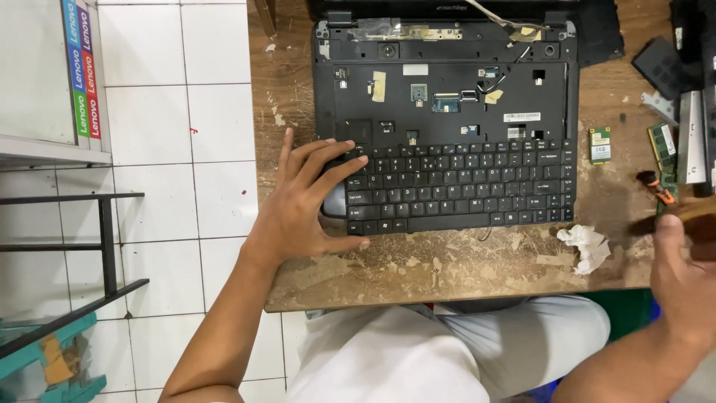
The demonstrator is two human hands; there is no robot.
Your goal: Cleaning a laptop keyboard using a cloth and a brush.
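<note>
L hand [302, 205] lies flat, fingers spread, pressing the left end of the black keyboard [459, 186], gripping nothing. Keyboard is already lifted out of its bay, lying loose over the laptop base [447, 82], bare deck showing above; seems partly stripped. R hand [682, 269], well right, closed on a blurred brownish tool handle [697, 213].
</note>
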